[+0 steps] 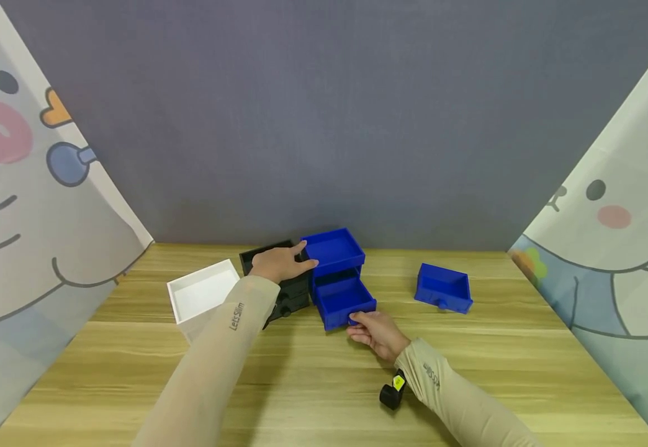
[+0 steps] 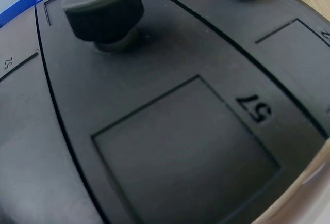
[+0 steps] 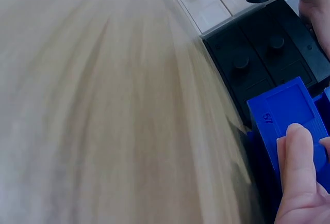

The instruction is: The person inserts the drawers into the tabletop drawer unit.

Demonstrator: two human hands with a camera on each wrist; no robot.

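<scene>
A small blue drawer unit (image 1: 332, 249) with an open-topped tray above stands at the back middle. Its blue drawer (image 1: 342, 299) is pulled partway out toward me. My right hand (image 1: 380, 334) pinches the knob at the drawer's front, and the right wrist view shows the fingers against the drawer front (image 3: 283, 108). My left hand (image 1: 280, 264) reaches over the black drawer unit (image 1: 295, 294), its thumb and forefinger spread against the blue unit's left upper edge. The black fronts with knobs fill the left wrist view, one front (image 2: 185, 146) marked 57.
A loose blue drawer (image 1: 444, 288) lies to the right on the wooden table (image 1: 313, 397). At the left stands a white drawer unit (image 1: 203, 292), partly behind my left forearm. A grey wall panel rises behind, with cartoon-printed sheets at both sides.
</scene>
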